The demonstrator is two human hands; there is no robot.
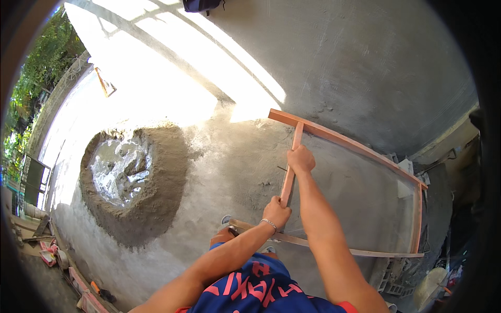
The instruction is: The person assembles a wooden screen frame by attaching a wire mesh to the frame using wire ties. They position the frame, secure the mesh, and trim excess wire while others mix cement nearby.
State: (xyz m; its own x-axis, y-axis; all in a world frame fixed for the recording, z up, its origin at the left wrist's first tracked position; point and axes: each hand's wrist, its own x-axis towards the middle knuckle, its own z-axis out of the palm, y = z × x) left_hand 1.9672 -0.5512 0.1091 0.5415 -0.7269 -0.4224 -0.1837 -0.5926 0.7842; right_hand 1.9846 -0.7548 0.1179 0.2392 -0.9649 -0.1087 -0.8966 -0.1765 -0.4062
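Reddish, four-sided wooden frame [342,139]

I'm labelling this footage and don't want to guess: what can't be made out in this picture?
All in the head view:
Wooden crossbar: portions hidden under the left hand and the right hand.
Thin dark piece beside the crossbar: too small to identify.
Dark blue item: cut off by the top edge.
Sunlit patch: surface detail washed out by glare.

Mound [169,190] left of frame [360,149]
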